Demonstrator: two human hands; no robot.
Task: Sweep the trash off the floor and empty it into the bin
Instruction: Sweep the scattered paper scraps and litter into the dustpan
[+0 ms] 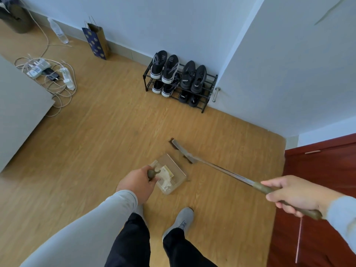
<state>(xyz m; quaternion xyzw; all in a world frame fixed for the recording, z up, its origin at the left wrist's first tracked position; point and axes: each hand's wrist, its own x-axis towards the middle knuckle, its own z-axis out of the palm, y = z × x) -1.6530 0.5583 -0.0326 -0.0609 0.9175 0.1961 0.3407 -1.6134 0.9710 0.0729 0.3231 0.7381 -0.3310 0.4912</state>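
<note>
left hand [137,183] gripping, right hand [292,195] gripping

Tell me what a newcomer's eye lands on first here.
The two hands at the bottom: the left hand grips the handle of a clear dustpan holding pale trash, and the right hand holds the broom slanting to the floor. Behind, a shoe rack stands against the wall.

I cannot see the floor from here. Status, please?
Left hand grips dustpan handle; right hand grips broom. Trash in dustpan. Nothing in the way.
</note>
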